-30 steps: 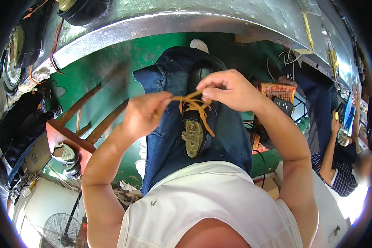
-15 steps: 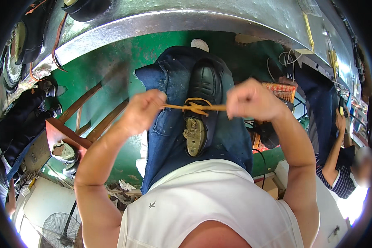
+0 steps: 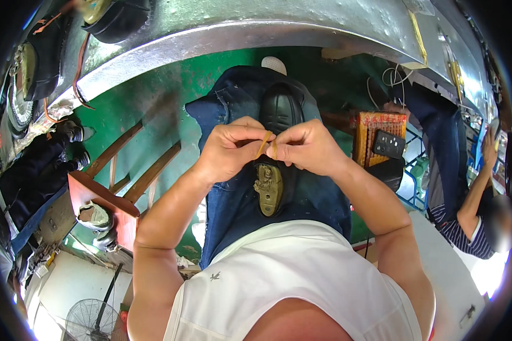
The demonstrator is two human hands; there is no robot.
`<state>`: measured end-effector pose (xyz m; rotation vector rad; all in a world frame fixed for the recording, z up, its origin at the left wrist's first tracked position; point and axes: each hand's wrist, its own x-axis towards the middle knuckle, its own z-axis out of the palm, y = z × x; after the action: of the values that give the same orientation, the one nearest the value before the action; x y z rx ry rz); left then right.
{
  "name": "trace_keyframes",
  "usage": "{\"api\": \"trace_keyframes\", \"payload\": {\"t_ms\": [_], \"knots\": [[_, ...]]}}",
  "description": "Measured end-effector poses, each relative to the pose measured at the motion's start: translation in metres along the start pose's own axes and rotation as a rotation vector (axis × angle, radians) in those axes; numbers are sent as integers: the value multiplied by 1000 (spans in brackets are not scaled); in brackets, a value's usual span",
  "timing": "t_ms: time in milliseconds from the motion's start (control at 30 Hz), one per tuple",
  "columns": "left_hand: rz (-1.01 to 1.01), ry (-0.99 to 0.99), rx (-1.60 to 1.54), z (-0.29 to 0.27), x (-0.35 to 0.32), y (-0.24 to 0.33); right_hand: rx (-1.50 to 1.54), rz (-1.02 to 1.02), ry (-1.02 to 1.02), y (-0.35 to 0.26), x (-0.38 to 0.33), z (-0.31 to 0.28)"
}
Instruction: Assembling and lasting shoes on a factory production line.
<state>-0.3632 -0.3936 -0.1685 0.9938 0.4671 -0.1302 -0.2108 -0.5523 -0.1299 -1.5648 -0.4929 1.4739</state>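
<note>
A black leather shoe lies on my lap, toe away from me, with an olive-gold shoe last showing in its heel opening. My left hand and my right hand meet over the shoe's middle, nearly touching. Each pinches part of a yellow-brown strip between thumb and fingers. Where the strip wraps the shoe is hidden by my hands. Blue denim covers my lap under the shoe.
Ahead curves a metal-topped workbench, bearing black shoes at its left. A wooden stool stands on my left, a woven-topped seat with a black car key on my right. Another person works at far right.
My hands have come inward from either side of the shoe to its middle. The strip, stretched taut sideways before, now shows only as short pieces at my fingertips.
</note>
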Motion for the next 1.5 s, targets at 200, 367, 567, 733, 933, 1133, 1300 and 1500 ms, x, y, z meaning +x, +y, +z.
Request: {"api": "trace_keyframes", "payload": {"t_ms": [200,367,567,733,933,1133,1300,1500], "knots": [[550,101,643,14,-3,10,-101,20,-26,-4,3,-3],[717,-115,1186,5,4,36,-927,-484,182,-20,-8,1],[685,-109,1422,-4,-40,119,-823,-286,265,37,-61,9],[960,1054,1550,-63,23,252,-799,-107,260,43,-43,75],[411,495,528,-105,15,277,497,-110,-20,9,-87,-10],[540,462,130,2,-115,83,463,-801,160,-79,-113,-83],[273,386,43,76,-99,-23,286,-592,208,-242,58,-205],[244,333,695,75,-45,-63,-656,-556,870,-284,172,-321]]}}
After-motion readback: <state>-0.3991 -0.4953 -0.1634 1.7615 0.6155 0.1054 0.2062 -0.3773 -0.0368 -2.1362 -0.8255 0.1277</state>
